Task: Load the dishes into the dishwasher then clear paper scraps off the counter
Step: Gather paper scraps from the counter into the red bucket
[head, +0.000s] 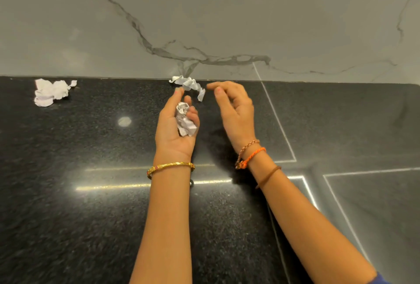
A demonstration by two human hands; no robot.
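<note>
At the upper left of the frame I am seeing a crumpled scrap (51, 92) lying on the black counter (91, 215), close under the grey marble wall (204, 11) and well apart from both hands. Moving toward the centre, a bright spot of light is glinting off the counter, with two long streaks of light lower down. At centre, my left hand (176, 124) is turning palm up, its fingers curling round a paper wad (185, 120) and gripping it against the palm, while the forefinger is reaching up toward the back edge. A gold bangle (170, 167) is sitting on that wrist. Just above the left fingertips, a twisted strip (189, 85) of white paper is lying where counter meets wall, its lower end hanging between the two hands. To its right, my right hand (234, 108) is hovering with fingers loosely bent and parted, holding nothing, its fingertips pointing at the strip and nearly touching it; whether they are touching I cannot tell. Orange and brown threads (248, 157) are circling the right wrist, and a brown band (269, 175) is sitting lower on the forearm. At the right of the frame, pale lines are reflecting in the polished counter, and a bit of blue sleeve (378, 280) is showing at the lower right corner.
</note>
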